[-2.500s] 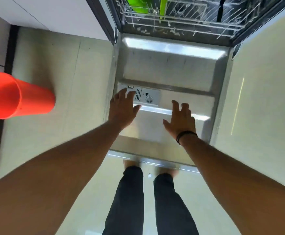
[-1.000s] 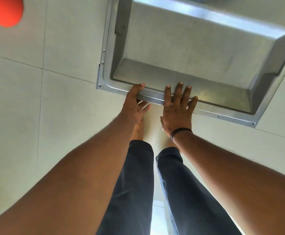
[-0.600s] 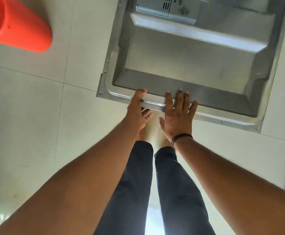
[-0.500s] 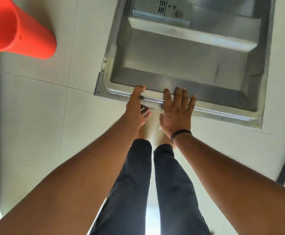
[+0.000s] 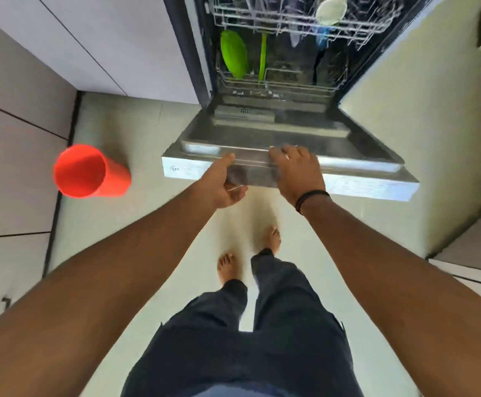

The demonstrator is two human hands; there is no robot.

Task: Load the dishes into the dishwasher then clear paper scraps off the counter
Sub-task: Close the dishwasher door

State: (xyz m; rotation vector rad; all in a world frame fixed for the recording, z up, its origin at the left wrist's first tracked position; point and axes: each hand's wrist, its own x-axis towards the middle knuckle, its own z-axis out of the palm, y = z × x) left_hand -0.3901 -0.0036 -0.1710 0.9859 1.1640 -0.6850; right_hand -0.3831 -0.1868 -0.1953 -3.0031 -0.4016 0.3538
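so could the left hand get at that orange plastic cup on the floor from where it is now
Probably yes, once it lets go: the left hand grips the steel dishwasher door edge, and only bare floor lies between it and the orange plastic cup.

Dishwasher door part-raised, spans the approach to dishwasher opening; both hands on its front edge: left hand gripping from below, right hand draped over top. Racks inside crowded: green plates, white bowl. Orange bin on floor left of door, apart. Floor between bin and door open.
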